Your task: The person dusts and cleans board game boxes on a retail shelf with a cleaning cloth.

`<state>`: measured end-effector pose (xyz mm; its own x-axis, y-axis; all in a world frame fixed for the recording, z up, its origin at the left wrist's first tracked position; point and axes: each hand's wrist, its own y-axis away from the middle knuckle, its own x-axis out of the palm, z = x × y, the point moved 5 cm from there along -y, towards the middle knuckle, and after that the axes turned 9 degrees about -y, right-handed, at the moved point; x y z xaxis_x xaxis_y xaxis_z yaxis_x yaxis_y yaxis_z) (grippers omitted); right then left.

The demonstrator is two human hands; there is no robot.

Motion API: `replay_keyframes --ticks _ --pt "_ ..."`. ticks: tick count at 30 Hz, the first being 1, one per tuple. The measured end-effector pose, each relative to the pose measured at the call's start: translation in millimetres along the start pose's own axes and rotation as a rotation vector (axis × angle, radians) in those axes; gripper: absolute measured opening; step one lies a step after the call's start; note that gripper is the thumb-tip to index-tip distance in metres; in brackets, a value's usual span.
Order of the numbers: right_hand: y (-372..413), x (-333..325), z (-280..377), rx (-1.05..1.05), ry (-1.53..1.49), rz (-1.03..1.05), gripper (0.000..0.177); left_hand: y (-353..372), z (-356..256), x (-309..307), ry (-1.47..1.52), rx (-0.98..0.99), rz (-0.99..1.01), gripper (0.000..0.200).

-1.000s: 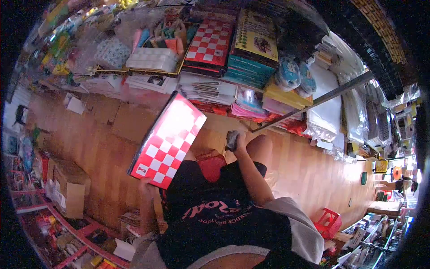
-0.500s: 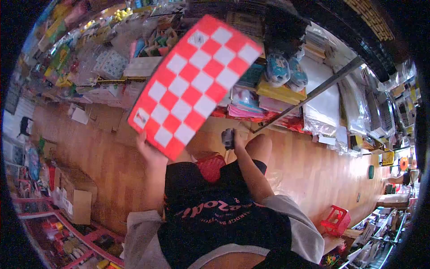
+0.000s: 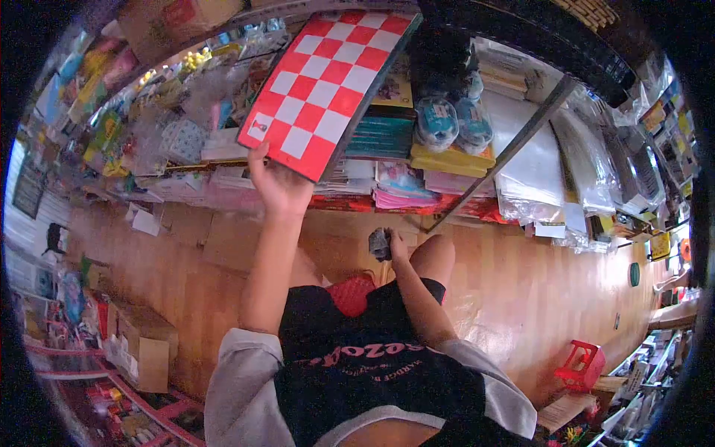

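Note:
My left hand [image 3: 281, 182] grips a red-and-white checkerboard [image 3: 322, 93] by its near corner, thumb on the checked face and the other fingers hidden beneath. The board is raised and tilted over the stacked goods, its dark edge showing on the right. A small printed picture marks its lower left square. Above my knees, my right hand [image 3: 398, 244] is closed around a crumpled dark grey cloth [image 3: 379, 244].
Beyond the board, a shelf holds dark teal books [image 3: 378, 137], clear tubs with blue contents [image 3: 436, 123] and plastic-wrapped sheets [image 3: 525, 153]. A metal pole [image 3: 506, 153] slants down at the right. On the wooden floor stand a cardboard box [image 3: 153, 365] and a red stool [image 3: 579, 365].
My left hand has moved forward and up with the checkerboard, which now lies farther away over the shelf. My right hand stays near my knees with the cloth.

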<state>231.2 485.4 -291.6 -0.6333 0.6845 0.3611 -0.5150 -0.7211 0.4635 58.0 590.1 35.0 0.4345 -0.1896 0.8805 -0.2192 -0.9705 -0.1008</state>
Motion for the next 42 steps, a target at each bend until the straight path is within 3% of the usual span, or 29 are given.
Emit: replay_keyframes --ticks 2,8,9,12,16,20,24,26,29,32,34,39,42 --pt "4.4 1.7 3.0 0.078 0.04 0.008 0.034 -6.8 7.6 10.3 -0.012 -0.008 0.006 0.047" --pt "-34.6 -8.9 -38.4 -0.014 -0.008 -0.008 0.036 -31.7 29.5 40.9 -0.091 -0.072 0.086 0.046" --pt "-32.8 -6.9 -35.1 -0.015 -0.019 -0.012 0.036 -36.8 33.1 52.0 -0.077 -0.079 0.188 0.042" --pt "-22.8 -8.6 -25.2 0.019 -0.031 -0.031 0.035 -43.3 37.2 66.3 -0.139 -0.024 0.14 0.043" --pt "-13.0 -5.4 -16.8 0.104 -0.083 0.037 0.034 -62.6 45.6 77.4 -0.098 -0.093 0.184 0.045" --pt "-47.5 -14.9 -51.2 0.001 -0.13 0.017 0.035 -74.5 61.1 96.1 -0.143 -0.093 0.287 0.06" --pt "-30.5 -12.9 -35.1 0.124 -0.063 -0.015 0.035 -86.4 75.1 108.9 -0.161 -0.042 0.446 0.052" --pt "-26.7 -9.6 -31.3 0.127 -0.122 -0.002 0.034 -88.1 82.6 108.4 -0.139 -0.106 0.461 0.046" --pt "-80.7 -36.2 -90.0 0.026 0.109 -0.088 0.033 -94.4 94.7 110.9 -0.264 -0.141 0.561 0.045" --pt "-42.6 -13.4 -43.6 0.017 -0.054 -0.018 0.035 -110.1 97.1 107.2 -0.383 -0.1 0.512 0.051" --pt "-39.7 -11.0 -40.3 0.03 -0.065 -0.013 0.035 -121.2 95.6 107.2 -0.869 0.071 0.567 0.053" --pt "-21.8 -9.7 -25.8 0.153 0.014 -0.113 0.034 -133.1 91.9 119.1 -1.065 0.113 0.412 0.058" --pt "-27.0 -6.6 -24.4 0.052 0.029 -0.016 0.032 -131.6 88.8 132.0 -1.151 0.105 0.405 0.064"
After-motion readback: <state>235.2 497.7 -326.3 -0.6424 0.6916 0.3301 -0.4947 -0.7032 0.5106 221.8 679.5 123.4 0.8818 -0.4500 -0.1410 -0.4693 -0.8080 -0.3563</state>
